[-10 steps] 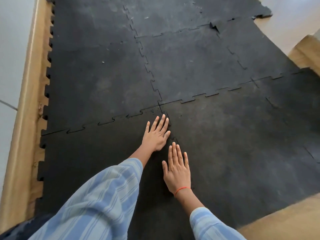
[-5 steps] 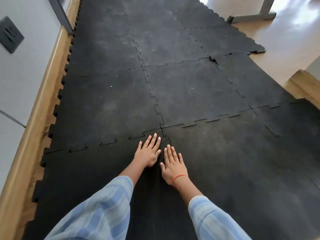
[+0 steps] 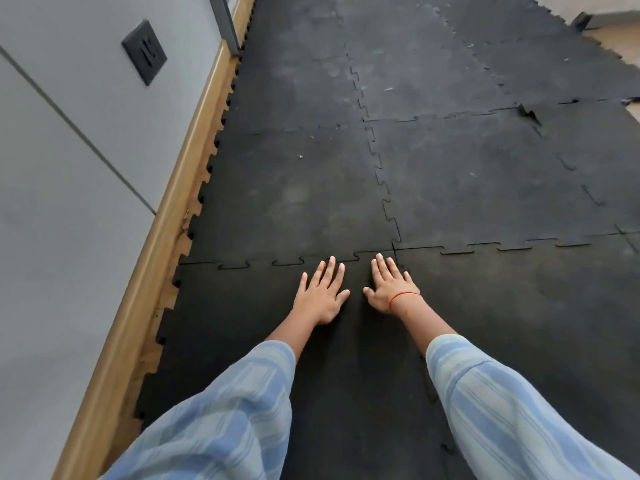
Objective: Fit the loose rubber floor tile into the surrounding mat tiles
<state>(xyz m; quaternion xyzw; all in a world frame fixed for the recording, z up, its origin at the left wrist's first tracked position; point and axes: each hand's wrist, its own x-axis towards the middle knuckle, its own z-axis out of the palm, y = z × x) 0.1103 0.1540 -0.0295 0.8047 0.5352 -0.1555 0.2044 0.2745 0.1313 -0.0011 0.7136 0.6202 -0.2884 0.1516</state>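
Black rubber puzzle-edged mat tiles cover the floor. The near left tile [image 3: 242, 341] lies under both my hands, its toothed far seam [image 3: 287, 262] meeting the tile beyond [image 3: 294, 195]. My left hand [image 3: 320, 294] lies flat with fingers spread, fingertips just short of that seam. My right hand [image 3: 389, 284], with a red thread at the wrist, lies flat beside it at the corner where several tiles meet [image 3: 394, 250]. Neither hand holds anything. My striped blue sleeves hide the tile's near part.
A grey wall with a black socket plate [image 3: 143, 51] and a wooden skirting [image 3: 166, 244] run along the left. A raised, torn corner [image 3: 528, 112] shows at a far right seam. Bare pale floor and a metal foot [image 3: 583, 20] lie top right.
My right hand has slid forward and now lies level with my left at the far seam. My left hand shifted left along the seam. My view swung left, showing the wall and socket.
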